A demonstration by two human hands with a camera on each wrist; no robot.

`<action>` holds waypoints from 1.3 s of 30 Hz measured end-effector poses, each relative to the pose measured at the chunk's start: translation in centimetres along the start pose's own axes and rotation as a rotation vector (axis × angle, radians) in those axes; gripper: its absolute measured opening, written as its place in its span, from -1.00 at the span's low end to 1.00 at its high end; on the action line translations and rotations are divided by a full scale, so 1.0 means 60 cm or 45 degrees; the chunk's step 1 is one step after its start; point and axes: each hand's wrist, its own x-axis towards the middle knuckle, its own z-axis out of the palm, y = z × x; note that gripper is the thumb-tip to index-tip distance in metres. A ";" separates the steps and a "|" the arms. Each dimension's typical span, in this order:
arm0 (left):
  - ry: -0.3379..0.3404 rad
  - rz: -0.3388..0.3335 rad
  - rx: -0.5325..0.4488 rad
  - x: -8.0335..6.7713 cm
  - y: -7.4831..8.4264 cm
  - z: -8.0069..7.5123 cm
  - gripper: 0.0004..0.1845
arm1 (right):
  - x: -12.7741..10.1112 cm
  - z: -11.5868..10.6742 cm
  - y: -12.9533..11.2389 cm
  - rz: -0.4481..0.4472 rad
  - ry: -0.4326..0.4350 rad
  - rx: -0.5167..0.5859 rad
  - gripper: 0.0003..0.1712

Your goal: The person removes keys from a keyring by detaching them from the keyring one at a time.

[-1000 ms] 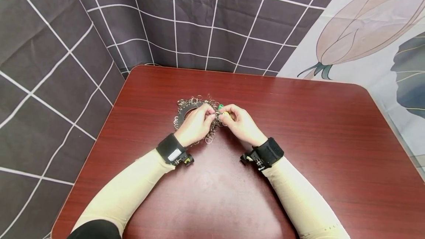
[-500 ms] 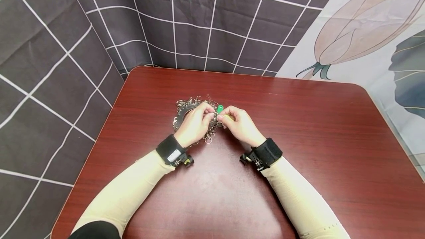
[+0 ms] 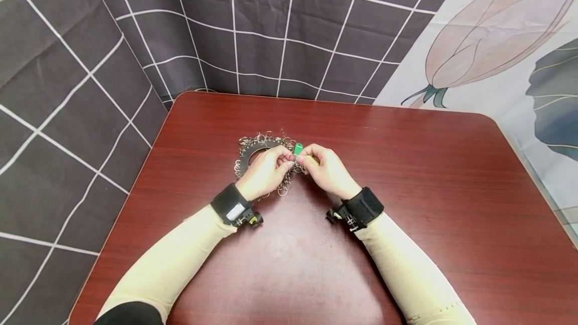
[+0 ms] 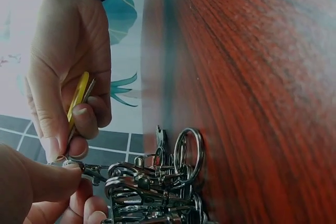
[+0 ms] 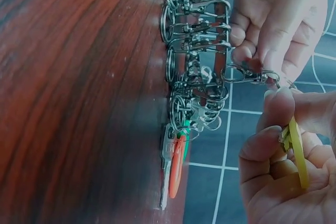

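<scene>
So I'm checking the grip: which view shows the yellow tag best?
The right wrist view: the yellow tag shows edge-on, pinched by the right hand. The left wrist view shows a sliver; the head view, a speck.

Both forearms angled inward, left hand (image 3: 265,170) and right hand (image 3: 328,169) fingertips meeting (each grip pinched)

A yellow key tag (image 5: 298,153) is held edge-on above the table, near the far centre. A silver snap clasp (image 5: 247,75) is joined to it, just right of the ring of metal clasps (image 3: 259,160) lying flat.
</scene>
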 end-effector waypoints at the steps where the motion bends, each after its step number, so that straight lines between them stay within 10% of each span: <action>1: 0.003 -0.004 0.005 -0.001 0.000 0.000 -0.92 | 0.000 0.000 0.000 0.000 0.000 0.002 -0.92; 21: 0.168 -0.022 -0.055 0.000 -0.005 -0.001 -0.94 | -0.001 0.007 -0.005 -0.005 -0.049 0.066 -0.89; 39: 0.070 0.039 0.029 0.003 -0.005 -0.005 -0.86 | -0.015 -0.014 -0.073 -0.014 0.013 0.092 -0.93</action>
